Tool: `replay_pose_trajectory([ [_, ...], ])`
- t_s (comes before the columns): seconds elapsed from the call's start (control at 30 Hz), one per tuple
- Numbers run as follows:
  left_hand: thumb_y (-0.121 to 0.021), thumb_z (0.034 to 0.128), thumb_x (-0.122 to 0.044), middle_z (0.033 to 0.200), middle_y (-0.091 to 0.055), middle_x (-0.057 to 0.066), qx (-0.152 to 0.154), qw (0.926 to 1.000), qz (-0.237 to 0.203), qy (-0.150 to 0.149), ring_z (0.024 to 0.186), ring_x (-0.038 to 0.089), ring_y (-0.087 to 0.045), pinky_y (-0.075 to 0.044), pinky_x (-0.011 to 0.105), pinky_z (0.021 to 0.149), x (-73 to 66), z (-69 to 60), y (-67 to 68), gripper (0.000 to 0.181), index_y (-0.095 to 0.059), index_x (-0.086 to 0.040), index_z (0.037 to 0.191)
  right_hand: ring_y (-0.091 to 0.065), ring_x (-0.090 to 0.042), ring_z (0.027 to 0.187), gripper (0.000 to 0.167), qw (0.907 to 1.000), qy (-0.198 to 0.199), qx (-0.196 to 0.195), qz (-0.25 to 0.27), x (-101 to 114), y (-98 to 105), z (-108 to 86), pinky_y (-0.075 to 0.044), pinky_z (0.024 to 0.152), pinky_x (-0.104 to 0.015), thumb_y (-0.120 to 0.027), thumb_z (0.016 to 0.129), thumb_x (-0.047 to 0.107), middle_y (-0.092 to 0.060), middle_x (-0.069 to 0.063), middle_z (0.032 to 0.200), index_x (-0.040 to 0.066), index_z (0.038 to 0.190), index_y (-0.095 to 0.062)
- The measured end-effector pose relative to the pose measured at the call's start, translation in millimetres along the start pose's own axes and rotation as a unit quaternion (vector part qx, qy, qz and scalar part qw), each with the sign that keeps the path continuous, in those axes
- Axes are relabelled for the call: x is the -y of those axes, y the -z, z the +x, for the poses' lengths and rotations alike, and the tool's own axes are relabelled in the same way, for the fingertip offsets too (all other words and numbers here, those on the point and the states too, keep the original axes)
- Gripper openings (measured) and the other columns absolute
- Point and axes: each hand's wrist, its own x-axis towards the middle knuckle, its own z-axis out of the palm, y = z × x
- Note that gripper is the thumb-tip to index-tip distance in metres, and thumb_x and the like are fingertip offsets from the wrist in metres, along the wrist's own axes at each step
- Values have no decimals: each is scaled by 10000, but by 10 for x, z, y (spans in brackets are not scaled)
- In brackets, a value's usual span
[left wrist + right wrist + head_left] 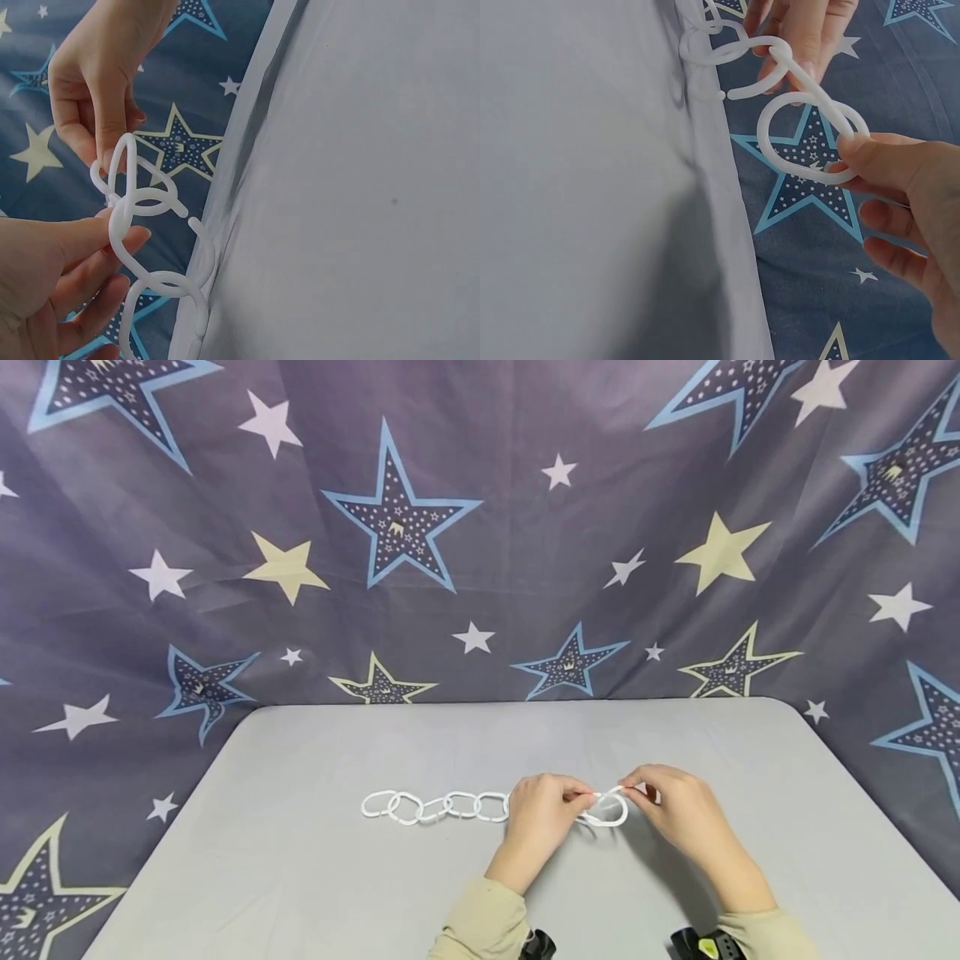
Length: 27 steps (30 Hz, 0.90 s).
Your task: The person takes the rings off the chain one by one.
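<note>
In the head view, a white chain (478, 807) of plastic links runs sideways from just left of centre to the lower right-centre of the frame, over a pale grey table (262, 877). Its left portion lies on the tabletop; the right portion is held between two hands.

The left hand (542, 812), right of centre, pinches a link between thumb and forefinger, hiding part of the chain; the left wrist view shows its other fingers loosely bent. The right hand (678, 806), farther right, pinches near the chain's right end with thumb and forefinger nearly together, the remaining fingers curled loosely in the right wrist view. There, a round loop (763, 139) hangs at the right thumb, beside a link seen nearly edge-on. One link near the left fingertips has a gap in its side.

Beige sleeves (480, 920) enter from the bottom edge. A dark star-patterned cloth (495, 552) fills the upper frame.
</note>
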Motion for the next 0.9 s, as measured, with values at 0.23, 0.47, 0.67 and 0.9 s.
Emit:
replay_pose_trajectory([
  [0.23,-784,838,-347,780,-707,-216,200,9996,120,-164,683,-31,-579,-442,243,730,-18,-1,23,74,-807,-302,892,-473,5,596,231,10000,-5,-17,-3,-8,-20,1,-412,525,-239,-854,707,26,-659,113,749,179,821,-725],
  [0.47,-767,850,-351,809,-712,-206,358,9987,194,-294,676,-24,-569,-422,224,698,-15,-5,48,89,-804,-300,913,-480,7,603,231,9998,155,-9,111,-17,-34,-4,-423,529,-230,-855,701,21,-679,96,775,169,825,-729],
  [0.67,-761,860,-348,777,-693,-219,467,9983,122,-315,639,-48,-523,-411,220,678,-10,-8,46,82,-801,-302,915,-479,2,598,217,9994,274,-32,199,-52,-60,-20,-418,523,-222,-853,700,27,-674,91,764,156,827,-732],
  [0.9,-753,872,-340,768,-689,-220,625,9975,-244,-207,662,-83,-548,-405,180,619,-14,7,31,56,-793,-305,889,-485,-2,606,238,9990,343,-166,223,-81,-56,-34,-408,545,-187,-858,685,11,-679,89,769,156,823,-729],
])
